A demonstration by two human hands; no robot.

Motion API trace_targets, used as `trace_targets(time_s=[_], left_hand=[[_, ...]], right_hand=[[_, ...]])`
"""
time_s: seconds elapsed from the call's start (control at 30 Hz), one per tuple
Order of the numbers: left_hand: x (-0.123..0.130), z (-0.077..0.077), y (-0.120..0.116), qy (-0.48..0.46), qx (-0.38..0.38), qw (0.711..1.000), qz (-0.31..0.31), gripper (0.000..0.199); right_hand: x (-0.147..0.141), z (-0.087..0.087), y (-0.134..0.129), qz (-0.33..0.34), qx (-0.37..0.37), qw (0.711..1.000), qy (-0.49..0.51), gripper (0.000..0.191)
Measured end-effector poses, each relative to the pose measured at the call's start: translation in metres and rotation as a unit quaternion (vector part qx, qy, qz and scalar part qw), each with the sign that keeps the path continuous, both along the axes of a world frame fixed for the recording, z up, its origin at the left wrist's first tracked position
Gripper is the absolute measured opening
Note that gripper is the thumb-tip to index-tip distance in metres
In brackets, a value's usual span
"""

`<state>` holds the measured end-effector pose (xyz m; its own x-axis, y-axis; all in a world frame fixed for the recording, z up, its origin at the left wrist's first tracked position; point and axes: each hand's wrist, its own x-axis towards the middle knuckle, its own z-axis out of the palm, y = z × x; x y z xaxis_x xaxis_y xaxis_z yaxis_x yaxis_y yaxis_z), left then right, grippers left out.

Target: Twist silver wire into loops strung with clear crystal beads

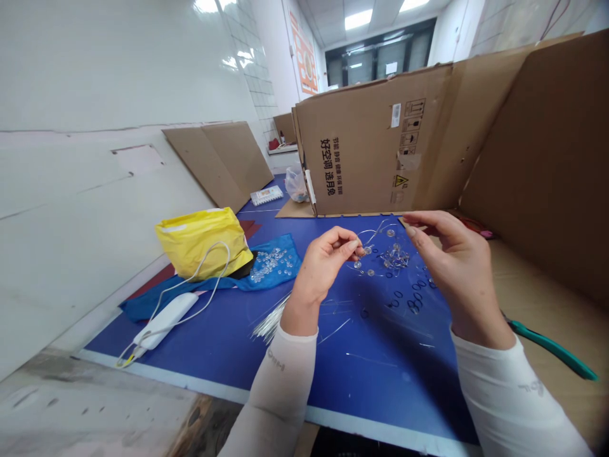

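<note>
My left hand (330,257) is closed in a pinch on a thin clear-looking wire (365,236) that curves out past the fingertips. Small clear round beads (370,273) hang around the wire just below those fingers. My right hand (451,254) is raised to the right, its thumb and index tips close together; whatever lies between them is too fine to make out. Under the hands, on the blue table (333,374), lies a small heap of clear beaded pieces (396,256). Several dark rings (417,298) are scattered in front of it.
A bundle of straight wires (271,322) lies left of my left forearm. Clear beads (271,263) rest on a blue bag beside a yellow bag (204,244). A white power strip (166,320) is at left, green-handled pliers (554,349) at right. Cardboard (366,152) walls the back.
</note>
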<state>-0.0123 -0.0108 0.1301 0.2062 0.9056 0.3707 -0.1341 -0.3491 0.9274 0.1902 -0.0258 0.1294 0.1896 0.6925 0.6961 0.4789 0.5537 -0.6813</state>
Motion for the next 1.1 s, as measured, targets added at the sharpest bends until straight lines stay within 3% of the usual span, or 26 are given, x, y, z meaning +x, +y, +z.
trace_targets(time_s=[0.33,0.8,1.1], left_hand=[[-0.001,-0.002,0.003,-0.02,-0.04,0.999,-0.007,0.018],[-0.001,-0.001,0.0,0.016,-0.024,0.999,-0.04,0.026],[-0.002,-0.001,-0.001,0.007,-0.06,0.995,-0.078,0.021]], right_hand=[[0.0,-0.011,0.01,0.025,-0.035,0.999,0.028,0.016],[-0.007,-0.006,0.002,-0.003,-0.066,0.997,0.039,0.013],[-0.006,-0.002,-0.002,0.029,-0.097,0.993,0.067,0.014]])
